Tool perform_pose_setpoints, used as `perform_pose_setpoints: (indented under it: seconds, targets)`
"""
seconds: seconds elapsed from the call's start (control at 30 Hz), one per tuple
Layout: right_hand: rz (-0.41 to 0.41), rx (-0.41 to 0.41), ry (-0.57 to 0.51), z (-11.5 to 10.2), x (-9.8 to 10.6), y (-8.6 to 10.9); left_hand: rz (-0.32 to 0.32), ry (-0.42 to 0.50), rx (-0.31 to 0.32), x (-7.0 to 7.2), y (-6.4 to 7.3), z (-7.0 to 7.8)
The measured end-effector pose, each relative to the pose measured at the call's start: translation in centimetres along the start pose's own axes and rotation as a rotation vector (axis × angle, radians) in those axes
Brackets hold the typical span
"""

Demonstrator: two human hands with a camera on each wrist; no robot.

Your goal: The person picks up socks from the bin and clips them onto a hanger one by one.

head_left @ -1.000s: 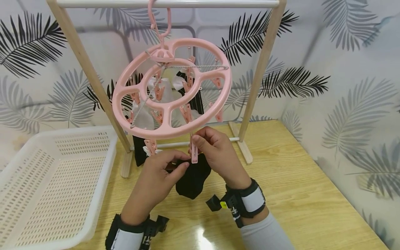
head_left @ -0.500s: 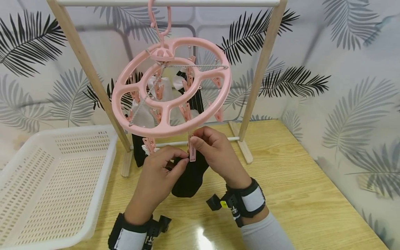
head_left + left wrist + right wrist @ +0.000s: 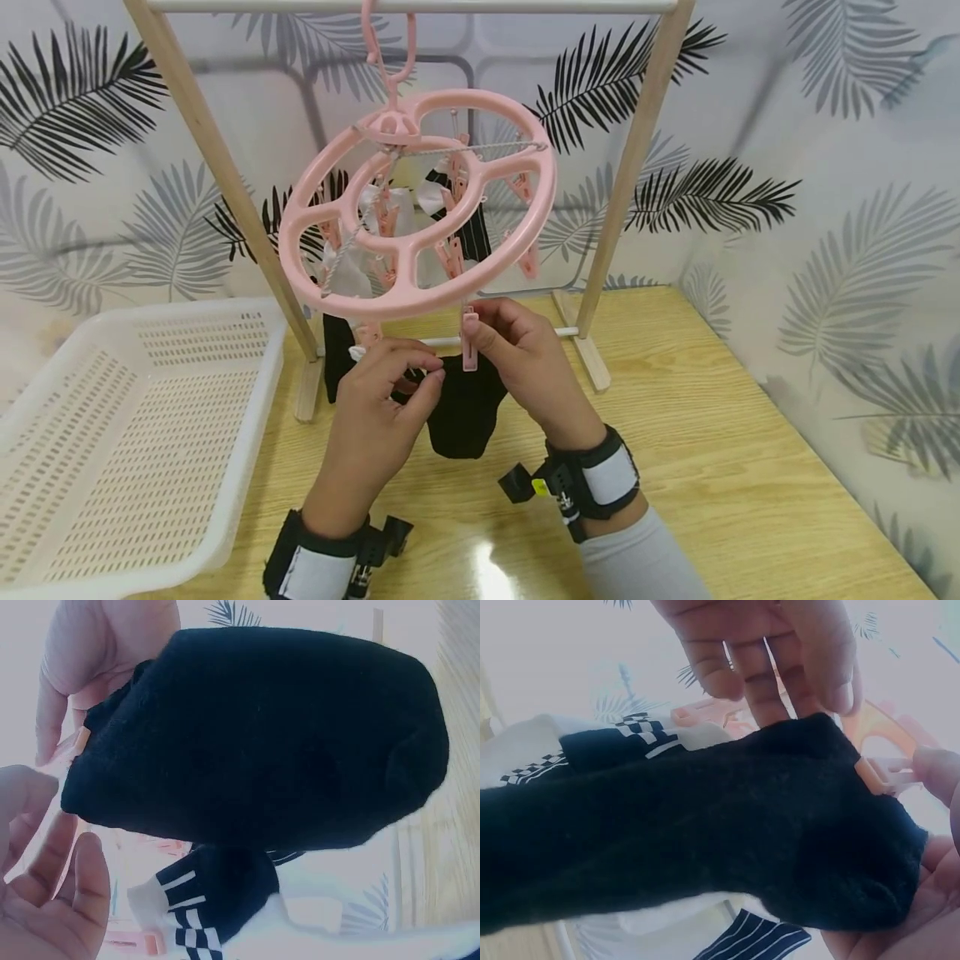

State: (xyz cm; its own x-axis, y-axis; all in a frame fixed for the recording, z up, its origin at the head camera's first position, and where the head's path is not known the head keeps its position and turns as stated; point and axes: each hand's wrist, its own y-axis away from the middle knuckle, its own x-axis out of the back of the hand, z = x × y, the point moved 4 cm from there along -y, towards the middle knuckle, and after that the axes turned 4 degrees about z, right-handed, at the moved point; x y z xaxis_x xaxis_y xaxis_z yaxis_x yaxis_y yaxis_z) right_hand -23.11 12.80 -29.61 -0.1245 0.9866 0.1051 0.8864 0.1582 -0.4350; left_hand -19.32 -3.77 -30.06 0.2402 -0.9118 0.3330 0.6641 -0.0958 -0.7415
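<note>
A black sock (image 3: 465,417) hangs by its upper edge from a pink clothespin (image 3: 470,354) below the front rim of the round pink hanger (image 3: 408,307). Thumb and fingers of my right hand (image 3: 525,358) pinch that clothespin. In the right wrist view its tip (image 3: 871,776) bites the sock's edge, and right fingers lie behind the fabric. My left hand (image 3: 382,408) is just left of the sock with bent, relaxed fingers and nothing between them. Seen from the left wrist, the left fingers (image 3: 90,877) are beside the sock's clipped end, apart from it.
The hanger hooks over the white bar (image 3: 510,7) of a wooden rack (image 3: 633,167). Black-and-white patterned socks (image 3: 199,907) and white ones hang from other pink clips behind. A white perforated basket (image 3: 255,400) stands at left on the wooden table (image 3: 712,467).
My left hand has come off the sock's edge, moving slightly left. The clothespin and sock have risen a little, with my right hand still pinching the clothespin.
</note>
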Motion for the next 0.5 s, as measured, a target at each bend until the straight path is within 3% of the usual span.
perform_pose_setpoints:
  seconds: [0.13,0.33,0.5]
  targets:
    - [0.019,-0.037,-0.005,0.4,0.3,-0.1,0.036,0.007,-0.01,0.3,0.0,0.1]
    - [0.07,-0.115,0.02,0.8,1.1,-0.2,0.027,0.029,0.002,0.5,-0.1,0.2]
    - [0.121,-0.103,0.046,0.4,2.1,-0.3,0.027,0.024,0.008,0.6,-0.1,0.4]
